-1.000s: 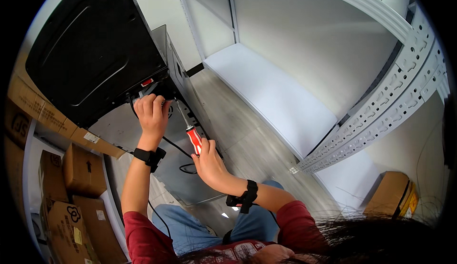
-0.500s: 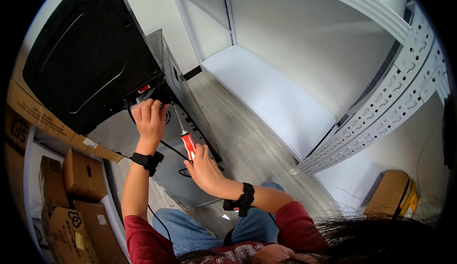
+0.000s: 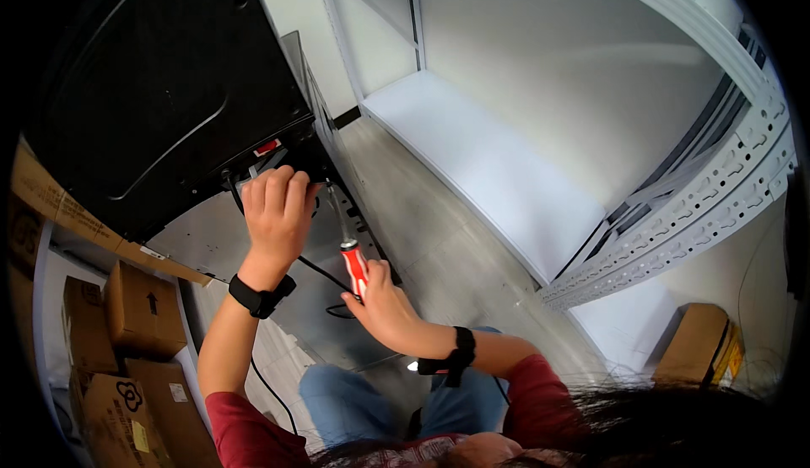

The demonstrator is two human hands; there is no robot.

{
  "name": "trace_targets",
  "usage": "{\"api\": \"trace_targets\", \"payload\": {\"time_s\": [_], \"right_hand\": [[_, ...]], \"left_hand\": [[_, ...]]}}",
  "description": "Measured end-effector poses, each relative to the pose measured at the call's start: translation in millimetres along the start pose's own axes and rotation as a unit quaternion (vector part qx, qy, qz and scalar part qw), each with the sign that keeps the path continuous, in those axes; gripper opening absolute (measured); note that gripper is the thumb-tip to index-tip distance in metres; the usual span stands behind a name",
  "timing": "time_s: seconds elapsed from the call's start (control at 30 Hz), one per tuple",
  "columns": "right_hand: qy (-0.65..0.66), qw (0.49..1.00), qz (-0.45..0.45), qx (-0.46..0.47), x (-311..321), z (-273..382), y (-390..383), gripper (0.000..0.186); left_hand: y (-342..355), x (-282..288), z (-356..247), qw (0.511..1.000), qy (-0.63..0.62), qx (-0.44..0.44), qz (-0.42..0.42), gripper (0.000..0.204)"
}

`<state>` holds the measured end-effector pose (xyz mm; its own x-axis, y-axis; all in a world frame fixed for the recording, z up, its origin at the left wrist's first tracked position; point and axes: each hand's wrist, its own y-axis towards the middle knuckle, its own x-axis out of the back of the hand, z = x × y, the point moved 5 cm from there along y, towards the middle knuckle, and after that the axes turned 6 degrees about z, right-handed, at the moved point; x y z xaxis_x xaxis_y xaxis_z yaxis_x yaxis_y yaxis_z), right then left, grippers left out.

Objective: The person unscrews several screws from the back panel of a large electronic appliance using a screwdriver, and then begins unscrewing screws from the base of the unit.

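A large black metal machine case (image 3: 160, 88) fills the upper left. My left hand (image 3: 277, 211) is curled against its lower edge, where black cables (image 3: 325, 276) come out near a small red tag (image 3: 268, 147). My right hand (image 3: 381, 299) grips a screwdriver (image 3: 353, 261) by its red handle. The steel shaft points up toward the case edge beside my left hand. Both wrists wear black bands.
Brown cardboard boxes (image 3: 126, 325) are stacked at the lower left. White metal shelving (image 3: 498, 173) with a perforated upright (image 3: 700, 215) stands to the right. Another cardboard box (image 3: 696, 346) sits at the lower right. My knees in blue jeans (image 3: 371, 400) are below.
The view has shifted slightly. My right hand has raised the screwdriver so its tip sits closer to the case edge. My left hand stays at the same spot.
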<state>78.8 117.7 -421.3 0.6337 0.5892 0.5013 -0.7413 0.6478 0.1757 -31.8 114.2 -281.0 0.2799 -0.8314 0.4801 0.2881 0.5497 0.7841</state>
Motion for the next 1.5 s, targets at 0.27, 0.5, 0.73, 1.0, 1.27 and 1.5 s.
{"api": "trace_targets", "payload": {"time_s": [0.27, 0.5, 0.73, 1.0, 1.27, 1.5], "right_hand": [[0.002, 0.996, -0.015, -0.083, -3.0, 12.4, -7.5, 0.052], [0.041, 0.981, 0.009, -0.191, 11.6, 39.7, -13.6, 0.051], [0.034, 0.974, 0.022, -0.221, 31.0, 70.6, -4.1, 0.047], [0.028, 0.958, 0.056, -0.28, 36.9, 71.2, -5.5, 0.048], [0.011, 0.96, 0.075, -0.269, 43.1, 73.8, -1.7, 0.048], [-0.019, 0.963, 0.062, -0.262, 45.4, 75.0, -3.0, 0.048]], "left_hand": [[0.3, -7.1, 12.1, 0.995, -0.055, 0.024, 0.081, 0.028], [8.3, -16.9, 12.8, 0.981, -0.143, 0.093, 0.096, 0.026], [18.6, -17.8, 22.3, 0.97, -0.148, 0.143, 0.132, 0.02], [11.2, -26.6, 18.8, 0.969, -0.146, 0.126, 0.152, 0.019], [6.4, -24.5, 20.9, 0.977, -0.095, 0.149, 0.12, 0.022], [5.6, -23.7, 22.0, 0.976, -0.094, 0.159, 0.118, 0.023]]}}
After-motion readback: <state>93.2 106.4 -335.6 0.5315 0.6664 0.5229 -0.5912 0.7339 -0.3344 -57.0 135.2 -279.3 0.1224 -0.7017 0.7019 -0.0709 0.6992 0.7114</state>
